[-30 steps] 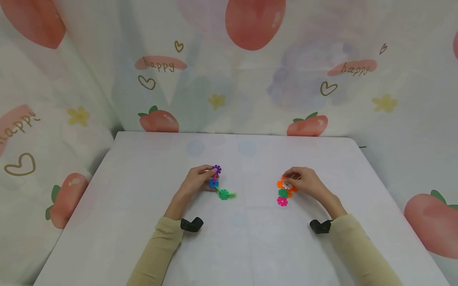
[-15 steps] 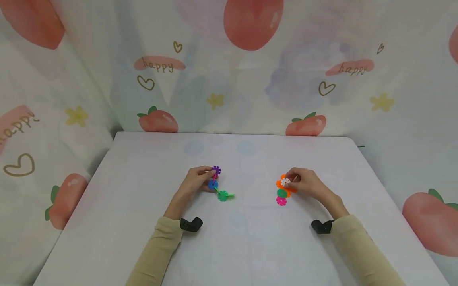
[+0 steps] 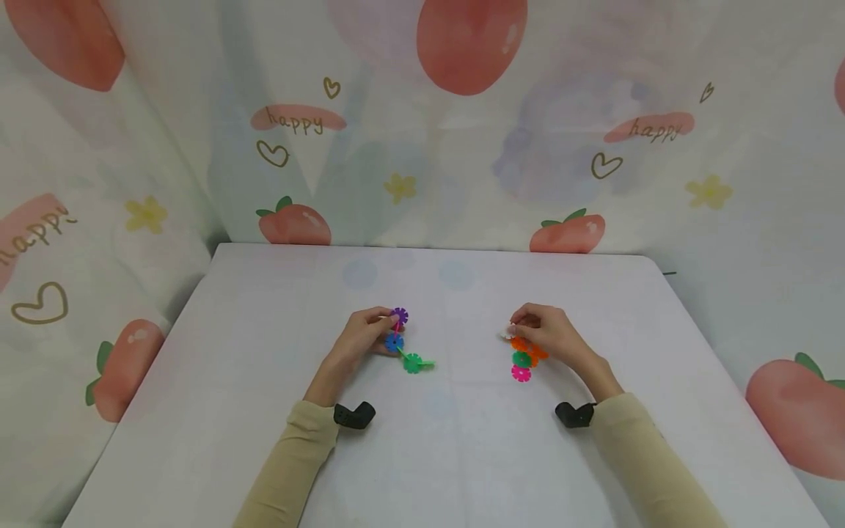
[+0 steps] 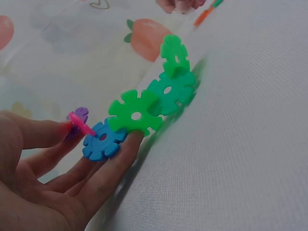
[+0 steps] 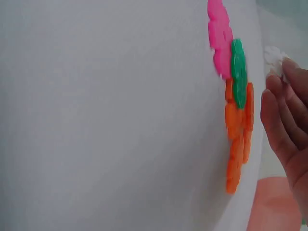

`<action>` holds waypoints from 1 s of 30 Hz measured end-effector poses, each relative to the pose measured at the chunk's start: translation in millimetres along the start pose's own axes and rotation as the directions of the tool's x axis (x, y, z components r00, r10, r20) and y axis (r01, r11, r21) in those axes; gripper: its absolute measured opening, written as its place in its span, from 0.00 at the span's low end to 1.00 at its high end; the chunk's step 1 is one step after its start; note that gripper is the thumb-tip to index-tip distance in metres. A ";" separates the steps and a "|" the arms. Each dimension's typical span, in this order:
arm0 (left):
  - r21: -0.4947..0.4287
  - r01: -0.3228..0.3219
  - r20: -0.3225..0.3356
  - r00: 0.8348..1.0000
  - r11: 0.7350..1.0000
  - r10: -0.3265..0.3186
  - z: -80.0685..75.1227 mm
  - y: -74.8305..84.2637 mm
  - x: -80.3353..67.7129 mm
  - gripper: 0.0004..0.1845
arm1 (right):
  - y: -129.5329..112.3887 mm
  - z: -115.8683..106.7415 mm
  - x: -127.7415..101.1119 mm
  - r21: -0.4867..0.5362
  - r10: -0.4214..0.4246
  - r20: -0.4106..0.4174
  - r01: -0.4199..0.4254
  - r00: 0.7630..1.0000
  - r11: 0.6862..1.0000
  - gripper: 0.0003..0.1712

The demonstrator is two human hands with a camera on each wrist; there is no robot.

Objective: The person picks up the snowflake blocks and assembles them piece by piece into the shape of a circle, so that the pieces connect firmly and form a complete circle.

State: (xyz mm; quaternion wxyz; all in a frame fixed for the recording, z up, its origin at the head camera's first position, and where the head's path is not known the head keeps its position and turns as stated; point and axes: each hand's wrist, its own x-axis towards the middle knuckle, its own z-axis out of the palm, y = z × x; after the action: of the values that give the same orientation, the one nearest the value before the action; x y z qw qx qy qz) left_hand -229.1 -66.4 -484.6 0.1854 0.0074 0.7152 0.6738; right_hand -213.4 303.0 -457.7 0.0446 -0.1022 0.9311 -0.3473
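In the head view, the left hand is pinching a linked chain of notched, flower-shaped plastic discs in purple, pink, blue and green, which is trailing toward five o'clock. At three o'clock from it, the right hand is grasping a white notched plastic disc, at eleven o'clock of an overlapping cluster of orange, green and pink plastic discs that is lying on the white cloth-covered surface
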 end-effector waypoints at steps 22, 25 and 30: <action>-0.014 -0.006 -0.007 1.000 1.000 0.006 0.9 -2.2 0.9 0.16 | -69.5 51.2 45.9 0.242 -0.086 0.044 0.073 0.995 0.967 0.10; -0.007 -0.009 -0.006 1.000 1.000 0.009 1.6 -2.8 1.6 0.16 | -79.8 58.5 51.3 0.253 -0.081 0.046 0.067 0.996 0.965 0.08; 0.003 -0.016 0.000 1.000 1.000 0.016 2.2 -2.6 1.8 0.16 | -93.8 69.3 59.2 0.255 -0.095 0.028 0.085 0.995 0.963 0.06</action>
State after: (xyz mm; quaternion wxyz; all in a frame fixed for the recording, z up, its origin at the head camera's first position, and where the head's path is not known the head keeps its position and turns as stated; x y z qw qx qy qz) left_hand -229.6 -64.0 -487.6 0.1798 0.0134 0.7161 0.6744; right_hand -245.6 176.5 -449.1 0.0600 -0.1446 0.8723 -0.4632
